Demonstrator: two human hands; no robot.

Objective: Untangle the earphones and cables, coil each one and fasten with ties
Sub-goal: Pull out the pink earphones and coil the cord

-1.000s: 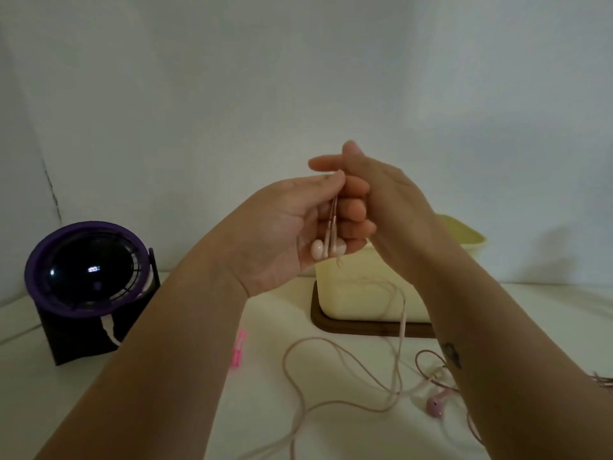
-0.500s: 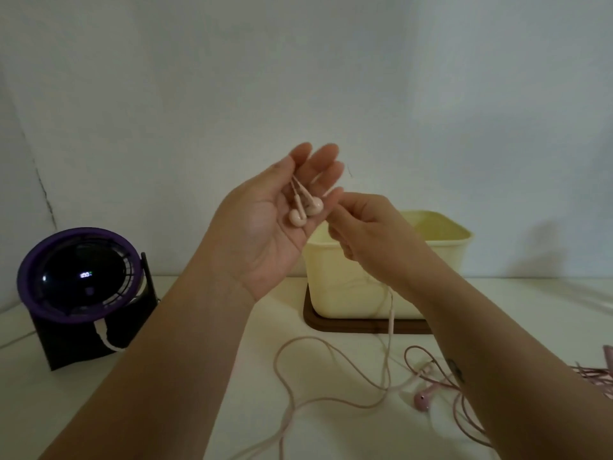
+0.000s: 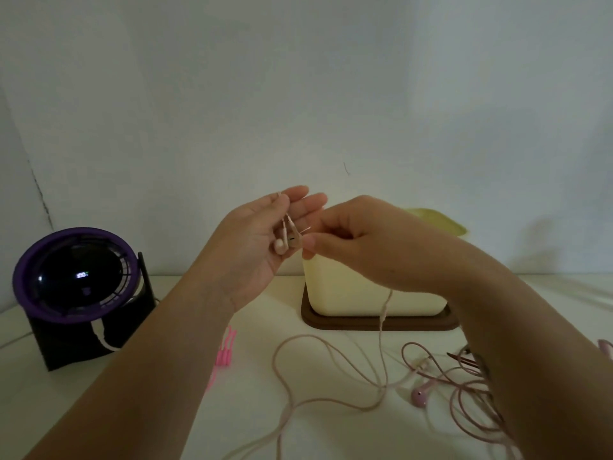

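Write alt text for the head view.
A left hand cradles two pale pink earbuds in its open palm while the right hand pinches their cable, which trails onto a white table. A cream box, a purple fan and more tangled earphones sit nearby.

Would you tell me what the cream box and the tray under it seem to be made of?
The cream box: probably plastic, matte, smooth with rounded corners. The tray: dark brown, matte; wood or plastic, the dim light leaves it open.
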